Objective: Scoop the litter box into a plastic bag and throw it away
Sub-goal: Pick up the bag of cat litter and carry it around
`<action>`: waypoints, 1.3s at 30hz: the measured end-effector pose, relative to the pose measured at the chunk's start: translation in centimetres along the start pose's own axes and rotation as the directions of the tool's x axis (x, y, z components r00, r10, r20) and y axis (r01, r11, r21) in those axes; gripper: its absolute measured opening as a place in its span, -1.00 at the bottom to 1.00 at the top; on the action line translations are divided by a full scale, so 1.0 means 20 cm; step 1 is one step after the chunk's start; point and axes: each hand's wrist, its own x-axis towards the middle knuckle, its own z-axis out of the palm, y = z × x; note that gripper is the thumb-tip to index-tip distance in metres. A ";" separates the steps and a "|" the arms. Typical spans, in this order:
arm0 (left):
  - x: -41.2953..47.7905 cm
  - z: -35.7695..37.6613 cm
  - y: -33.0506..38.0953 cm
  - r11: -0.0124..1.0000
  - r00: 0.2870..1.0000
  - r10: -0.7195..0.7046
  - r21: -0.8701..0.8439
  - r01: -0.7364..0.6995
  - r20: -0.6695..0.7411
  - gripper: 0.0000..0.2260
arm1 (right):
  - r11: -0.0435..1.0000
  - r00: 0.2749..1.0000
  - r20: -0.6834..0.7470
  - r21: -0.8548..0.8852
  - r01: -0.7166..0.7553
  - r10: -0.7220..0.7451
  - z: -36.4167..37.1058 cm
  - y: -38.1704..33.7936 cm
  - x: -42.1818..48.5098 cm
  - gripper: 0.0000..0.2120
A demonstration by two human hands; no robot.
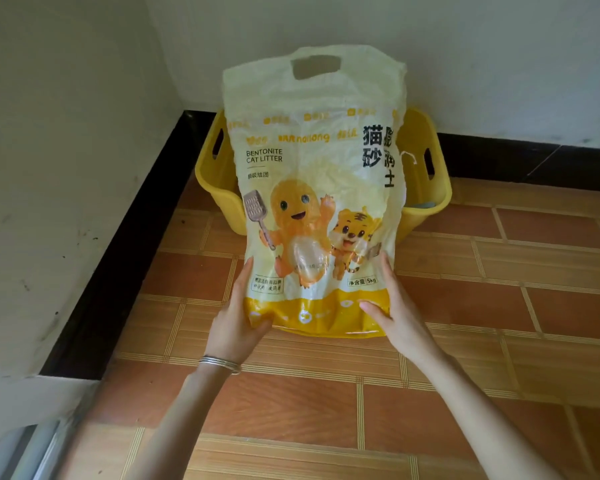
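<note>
Before the yellow litter box (426, 188) in the corner, a bentonite cat litter bag (312, 188) is held upright, its lower corners pinched between thumb and fingers of the left hand (236, 320) and right hand (392, 306), so readying is judged underway, and opening its mouth is needed next.

You've got a pale cream bag (312, 188) up front, with a deep yellow band along its bottom, an orange cartoon figure, a striped orange tiger and black lettering. The litter box (426, 174) is bright yellow. The floor (499, 306) is orange-brown tile crossed by pale striped lines. The skirting (125, 254) is black and the wall (66, 133) whitish, perhaps smudged grey.
</note>
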 end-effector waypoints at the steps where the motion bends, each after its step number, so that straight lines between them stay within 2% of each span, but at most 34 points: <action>1: -0.02 -0.02 0.02 1.000 1.000 -0.003 -0.009 0.003 0.000 -0.11 | 1.000 1.000 -0.009 0.009 -0.009 0.009 -0.01 -0.03 -0.01 -0.22; 5: -0.05 -0.13 0.10 0.999 0.999 -0.018 -0.037 0.016 -0.042 -0.22 | 0.997 0.989 -0.139 0.048 -0.053 0.059 -0.08 -0.15 -0.03 -0.24; 8: -0.03 -0.21 0.18 1.000 0.996 0.027 -0.006 -0.028 -0.080 -0.24 | 0.996 0.977 -0.212 -0.091 -0.014 -0.006 -0.15 -0.22 -0.01 -0.34; 13: 0.00 -0.31 0.29 0.996 0.982 0.091 0.017 -0.090 -0.167 -0.20 | 0.989 0.953 -0.290 -0.136 0.052 -0.090 -0.25 -0.36 0.03 -0.45; 18: 0.02 -0.39 0.37 0.991 0.980 0.106 -0.059 -0.118 -0.169 -0.22 | 0.972 0.929 -0.327 -0.206 0.111 -0.175 -0.33 -0.46 0.06 -0.52; 28: 0.12 -0.54 0.53 0.988 0.998 0.031 -0.148 -0.038 -0.054 -0.27 | 0.964 0.949 -0.268 -0.246 0.097 -0.164 -0.50 -0.61 0.18 -0.62; 32: 0.15 -0.57 0.57 0.984 0.999 0.026 -0.173 -0.032 -0.036 -0.39 | 0.971 0.955 -0.261 -0.224 0.083 -0.142 -0.51 -0.63 0.20 -0.70; 36: 0.20 -0.61 0.58 0.978 1.000 0.017 -0.206 -0.021 -0.020 -0.32 | 0.971 0.955 -0.255 -0.220 0.097 -0.154 -0.51 -0.65 0.22 -0.77; 39: 0.21 -0.62 0.60 0.978 0.999 0.033 -0.204 -0.037 -0.024 -0.37 | 0.971 0.956 -0.252 -0.221 0.091 -0.147 -0.51 -0.65 0.23 -0.78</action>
